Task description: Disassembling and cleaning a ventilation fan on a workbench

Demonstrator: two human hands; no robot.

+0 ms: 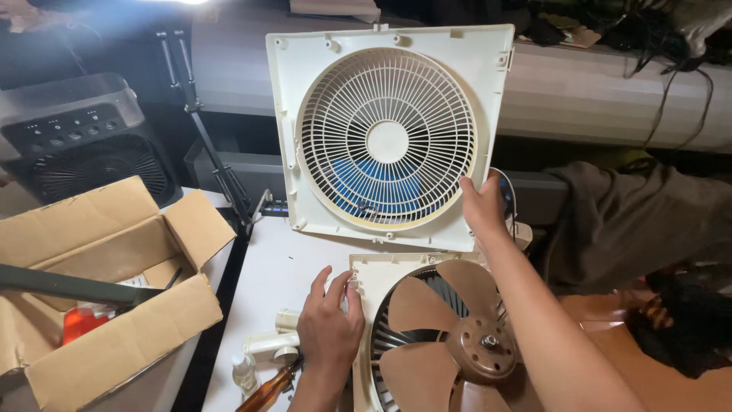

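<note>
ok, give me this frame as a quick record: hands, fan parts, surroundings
right hand: grips right edge of front grille panel, held upright
left hand: on corner of rear fan housing
fan blades: brown, exposed, still in the housing
table: white, bears a screwdriver
cardboard box: open, left of the table
black speaker-like unit: behind the box

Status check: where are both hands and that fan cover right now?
Right hand holds front grille panel upright by its edge. Left hand grips fan housing corner. Blades exposed, nothing blocking.
</note>
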